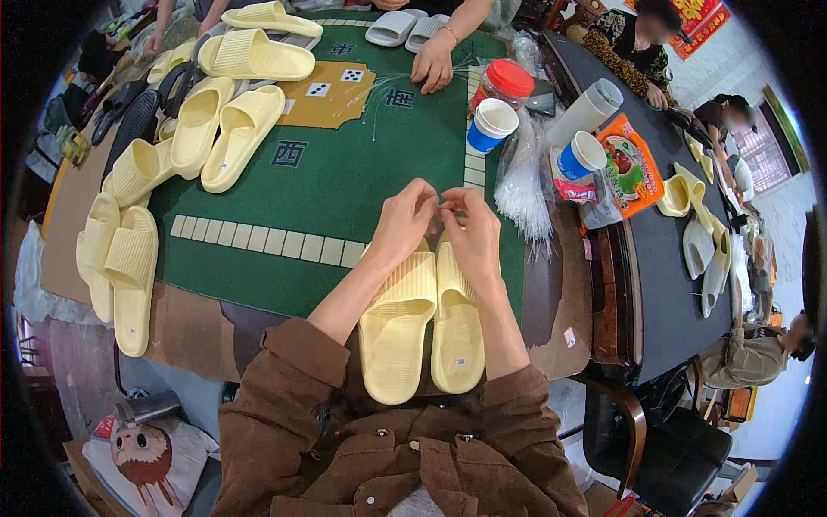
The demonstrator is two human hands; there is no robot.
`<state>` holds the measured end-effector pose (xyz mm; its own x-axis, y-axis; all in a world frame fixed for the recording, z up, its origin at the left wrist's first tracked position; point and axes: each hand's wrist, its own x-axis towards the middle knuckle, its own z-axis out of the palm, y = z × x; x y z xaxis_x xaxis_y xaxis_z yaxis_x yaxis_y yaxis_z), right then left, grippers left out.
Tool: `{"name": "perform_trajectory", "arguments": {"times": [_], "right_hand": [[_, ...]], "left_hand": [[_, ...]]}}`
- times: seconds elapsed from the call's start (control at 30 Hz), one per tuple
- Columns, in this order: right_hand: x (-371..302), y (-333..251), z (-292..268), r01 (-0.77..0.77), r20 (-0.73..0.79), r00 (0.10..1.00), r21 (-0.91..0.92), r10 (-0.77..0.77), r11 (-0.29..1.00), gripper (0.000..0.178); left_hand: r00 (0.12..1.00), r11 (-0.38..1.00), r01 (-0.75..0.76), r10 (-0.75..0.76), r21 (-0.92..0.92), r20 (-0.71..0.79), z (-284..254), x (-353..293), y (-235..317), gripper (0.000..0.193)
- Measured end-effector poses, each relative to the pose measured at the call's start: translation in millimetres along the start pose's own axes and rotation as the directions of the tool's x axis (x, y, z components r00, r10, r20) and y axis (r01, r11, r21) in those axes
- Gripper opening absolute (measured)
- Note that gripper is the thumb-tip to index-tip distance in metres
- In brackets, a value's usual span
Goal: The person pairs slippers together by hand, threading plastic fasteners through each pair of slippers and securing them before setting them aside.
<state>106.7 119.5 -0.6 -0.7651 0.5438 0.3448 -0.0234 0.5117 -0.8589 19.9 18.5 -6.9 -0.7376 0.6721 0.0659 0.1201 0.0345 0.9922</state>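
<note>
Bringing the fingertips of both hands near each other, the person worked above two pale yellow slippers with ribbed straps (394,345). The slippers lay side by side at the near edge of the table, their heels toward the person's brown jacket (345,465) and their toes over the green playing mat (336,189). On the left hand (405,220), the fingers were curled and drawn together at the tips; the right hand (474,233) was bent in a similar pinch. Whether some thin thing was between the fingers could not be told. The right forearm passed over the edge of the right slipper.

At the left side of the table were at least seven more yellow slippers (254,56), partly overlapping. At the far edge, two light grey slippers (392,28) stood near one hand of another person (435,65). To the right were two blue and white paper cups (494,125), one plastic jar with a red lid (510,79), one bundle of clear plastic strands (524,185) and one orange food packet (636,164) with printed pictures.

One small white label (461,362) with a printed mark was on the right slipper's footbed. On the mat, at least three large dark characters (289,153) were printed.
</note>
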Motion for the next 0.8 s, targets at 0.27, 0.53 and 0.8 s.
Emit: {"name": "perform_trajectory", "arguments": {"times": [0.27,0.53,0.8], "right_hand": [[3,-13,-6,0.083,-0.034,0.996,-0.100,-0.086,0.992,0.020],[-32,-166,-72,0.208,-0.172,0.977,0.892,-0.124,0.402,0.050],[-52,-227,-83,0.196,-0.228,0.971,0.930,0.071,0.310,0.036]], "left_hand": [[0.998,0.991,-0.066,0.066,0.119,-0.001,1,0,-4,0.006],[0.985,0.982,-0.170,0.170,0.082,0.016,1,3,-11,0.007],[0.960,0.951,-0.258,0.272,0.170,-0.063,0,-14,-6,0.006]]}}
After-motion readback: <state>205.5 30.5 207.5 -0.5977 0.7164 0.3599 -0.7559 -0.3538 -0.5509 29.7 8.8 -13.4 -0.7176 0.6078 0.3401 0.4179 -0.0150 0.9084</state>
